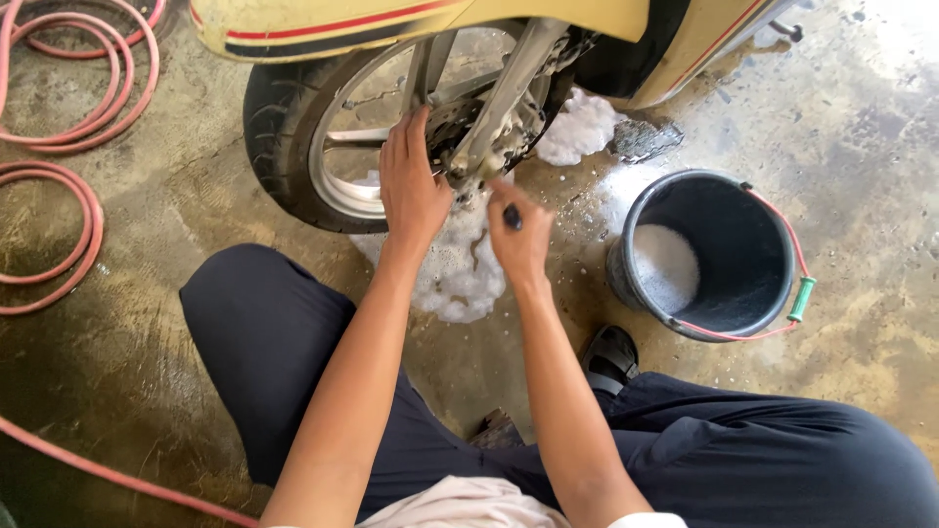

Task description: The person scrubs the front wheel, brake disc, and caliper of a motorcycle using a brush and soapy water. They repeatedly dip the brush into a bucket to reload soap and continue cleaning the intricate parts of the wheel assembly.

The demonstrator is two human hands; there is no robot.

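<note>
At the scooter wheel [323,147]: we scrub the soapy hub.
Left hand [411,186], fingers spread flat on the spokes; right hand [518,240], fingers closed round a small dark brush [512,217]; bucket [753,210] beside.

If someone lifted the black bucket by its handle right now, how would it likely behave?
The black bucket looks only part full, with suds low inside, so it is probably fairly light. Its thin red handle lies folded on the rim, so the bucket would likely swing once raised. The concrete floor under it looks wet and soapy, so it may slide if pushed.
</note>
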